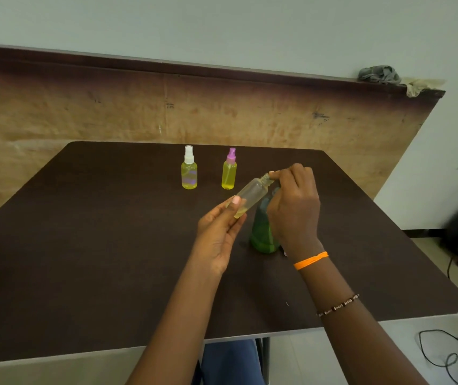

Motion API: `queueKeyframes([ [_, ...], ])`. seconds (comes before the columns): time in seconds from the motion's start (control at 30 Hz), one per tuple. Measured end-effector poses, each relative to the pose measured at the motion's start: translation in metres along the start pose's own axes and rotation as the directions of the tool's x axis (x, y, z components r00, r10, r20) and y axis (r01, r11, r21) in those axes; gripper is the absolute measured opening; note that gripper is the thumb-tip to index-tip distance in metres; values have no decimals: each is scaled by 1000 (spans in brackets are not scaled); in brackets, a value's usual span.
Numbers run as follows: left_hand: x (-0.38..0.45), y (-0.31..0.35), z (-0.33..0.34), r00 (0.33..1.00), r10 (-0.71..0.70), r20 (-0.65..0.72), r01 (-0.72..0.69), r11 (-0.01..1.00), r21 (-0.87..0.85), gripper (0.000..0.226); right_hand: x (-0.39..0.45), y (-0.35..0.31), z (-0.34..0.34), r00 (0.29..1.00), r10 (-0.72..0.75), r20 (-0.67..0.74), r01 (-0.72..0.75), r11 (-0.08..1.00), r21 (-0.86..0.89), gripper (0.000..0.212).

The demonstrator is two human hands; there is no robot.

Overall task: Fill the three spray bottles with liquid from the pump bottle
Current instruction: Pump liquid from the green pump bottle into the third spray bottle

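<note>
Two spray bottles full of yellow liquid stand at the back of the dark table [83,245]: one with a white cap [189,171], one with a purple cap [229,171]. My left hand [219,232] holds a third, uncapped clear spray bottle [251,194] tilted, with a little yellow liquid at its bottom and its open neck up to the right. My right hand [294,207] rests on top of the green pump bottle [264,234], fingers at the pump head beside the tilted bottle's neck. The pump head itself is hidden under my hand.
A worn wooden board [139,112] leans against the wall behind the table, with rags [380,75] on its top right corner. Cables [444,354] lie on the floor to the right. A small pink object [285,253] peeks out by my right wrist.
</note>
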State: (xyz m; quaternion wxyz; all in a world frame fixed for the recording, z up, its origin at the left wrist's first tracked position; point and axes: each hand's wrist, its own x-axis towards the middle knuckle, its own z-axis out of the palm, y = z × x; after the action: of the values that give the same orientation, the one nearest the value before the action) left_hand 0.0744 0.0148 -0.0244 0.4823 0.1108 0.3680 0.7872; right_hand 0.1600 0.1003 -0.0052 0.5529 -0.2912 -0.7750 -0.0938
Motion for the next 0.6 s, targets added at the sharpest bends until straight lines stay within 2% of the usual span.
queueKeyframes([
  [0.1,-1,-3,2,1000,2,-5,-2,1000,-7,22,5,0,-2,1000,15,23,-15,1000,12,30],
  [0.27,1,-3,1,999,-29,-43,29,1000,2,10,-13,6,16,996,26,-87,-25,1000,3,33],
  [0.37,0,-3,1,999,-38,-29,38,999,-4,12,-6,5,10,997,23,-76,-21,999,36,27],
  [0.47,-1,-4,3,999,-29,-15,29,999,-15,12,3,6,-3,999,20,-38,-15,990,140,33],
  [0.6,-1,-5,5,998,-51,-37,50,998,-37,8,0,10,-2,998,14,-59,-7,993,116,31],
])
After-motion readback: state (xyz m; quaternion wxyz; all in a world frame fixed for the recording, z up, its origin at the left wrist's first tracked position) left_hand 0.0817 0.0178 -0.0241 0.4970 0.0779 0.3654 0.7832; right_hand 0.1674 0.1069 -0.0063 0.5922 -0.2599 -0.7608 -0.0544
